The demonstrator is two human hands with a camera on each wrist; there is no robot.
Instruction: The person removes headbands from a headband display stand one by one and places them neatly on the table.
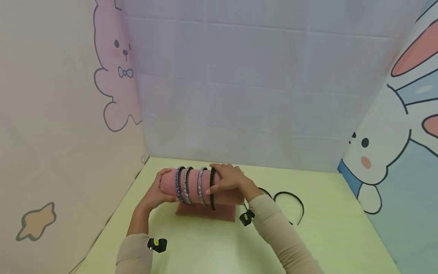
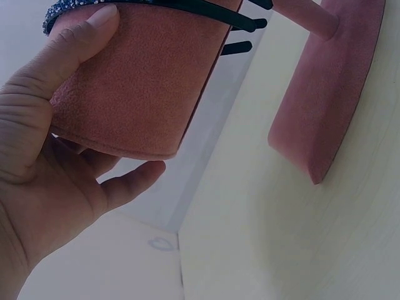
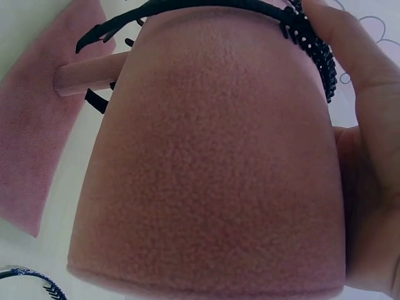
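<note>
The head camera looks forward and down from above the person's arms, far enough back to take in the whole green tabletop (image 1: 325, 213), three surrounding walls, and the pink stand (image 1: 205, 190) at about 6 o'clock in its frame. The left wrist camera sits very near, under the stand's left end, looking up and across past the base (image 2: 325, 119) at 2 o'clock. The right wrist camera is closer still, facing the stand's right end (image 3: 212, 175), which fills its frame. All three views share that stand; both wrist views share its base.
</note>
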